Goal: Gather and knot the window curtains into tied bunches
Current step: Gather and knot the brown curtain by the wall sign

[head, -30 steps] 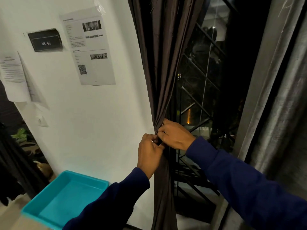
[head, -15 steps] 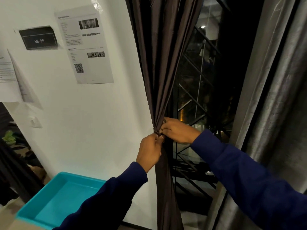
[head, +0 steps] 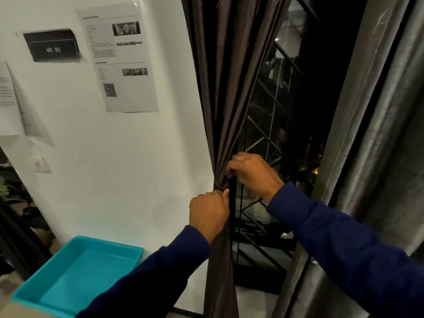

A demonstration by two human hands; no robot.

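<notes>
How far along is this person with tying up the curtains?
Done: the dark brown curtain is already gathered into one narrow bunch. In hand: the left hand grips the bunch just below the pinched spot while the right hand pinches it from above, so a knot seems to be forming; whether it is tight, I cannot tell. Left: the grey curtain on the right hangs loose, not yet knotted.

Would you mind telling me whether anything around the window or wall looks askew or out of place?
Yes: the sheet of paper at the far left of the wall has a side curling away from the surface, casting a shadow, so it looks half detached. The printed notice beside it hangs slightly tilted. The dark curtain itself looks undamaged.
</notes>
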